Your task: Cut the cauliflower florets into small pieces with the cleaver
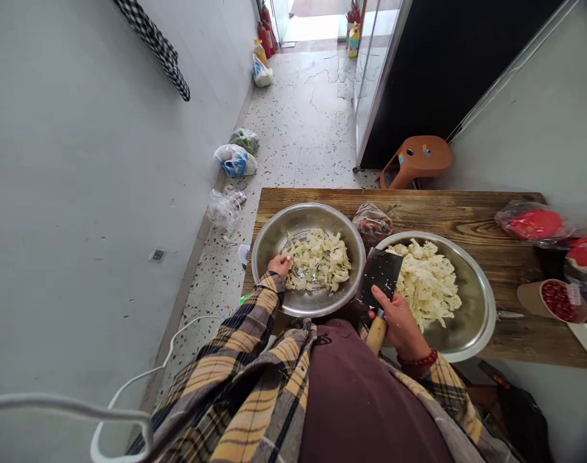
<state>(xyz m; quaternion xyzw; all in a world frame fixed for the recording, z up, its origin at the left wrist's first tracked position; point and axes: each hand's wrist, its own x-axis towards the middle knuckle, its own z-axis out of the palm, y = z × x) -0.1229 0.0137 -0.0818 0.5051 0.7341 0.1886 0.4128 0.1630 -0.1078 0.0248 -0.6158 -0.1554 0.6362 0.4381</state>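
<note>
My right hand (403, 325) is closed around the cleaver (380, 276), near where its wooden handle meets the dark blade. The blade points up and away, between the two metal bowls and over the rim of the right one. Inside the left bowl (264, 235) lies a loose layer of pale cut cauliflower (322, 257). My left hand (278, 265) reaches over that bowl's left side, fingers pinched on a small white cauliflower piece at the tips. A taller heap of cauliflower (431, 283) fills much of the right bowl (479, 321).
On the wooden table (447, 209) are a plastic bag with reddish contents (371, 222), a red item in plastic (534, 222) and a tub of red pieces (560, 302). Beyond stands an orange stool (421, 157). Plastic bags (235, 161) lie along the left wall.
</note>
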